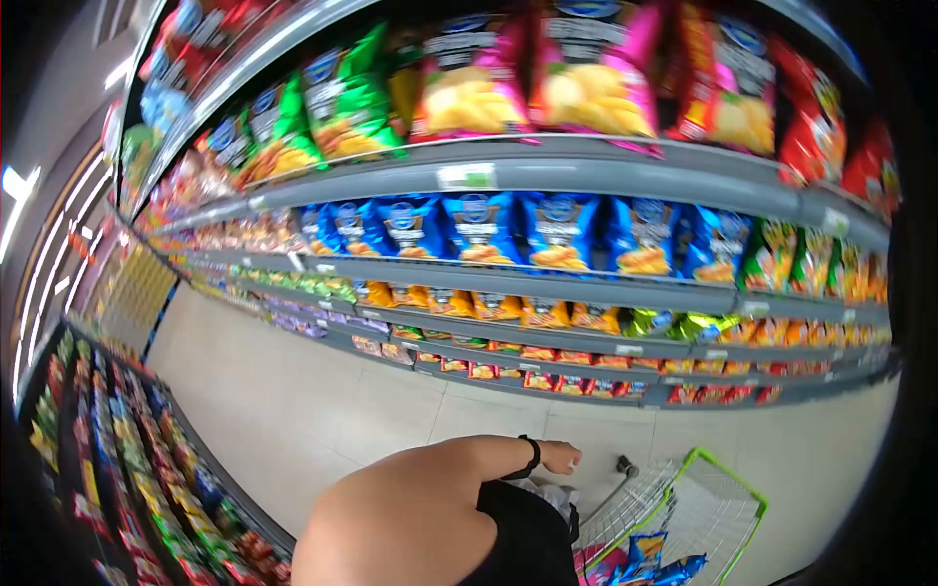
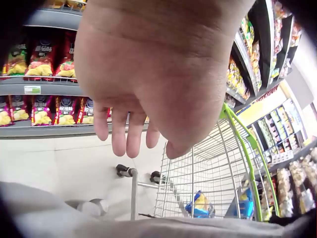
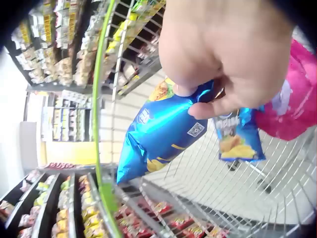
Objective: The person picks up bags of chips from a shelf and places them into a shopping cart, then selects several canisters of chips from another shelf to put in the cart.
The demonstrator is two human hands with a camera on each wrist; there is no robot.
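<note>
My right hand pinches the top end of a shiny blue chip bag between thumb and fingers, inside the wire shopping cart. Beside it in the right wrist view are a second blue chip bag and a bright pink bag. My left hand hangs with loose fingers and holds nothing; behind it in the left wrist view are the cart's wires. In the head view that left hand, with a black band at the wrist, is left of the cart, while the right hand is out of sight.
Long shelves of chip bags in blue, green, pink and orange run across the front. Another snack rack stands at the left, with pale tiled floor between. The cart has a green rim.
</note>
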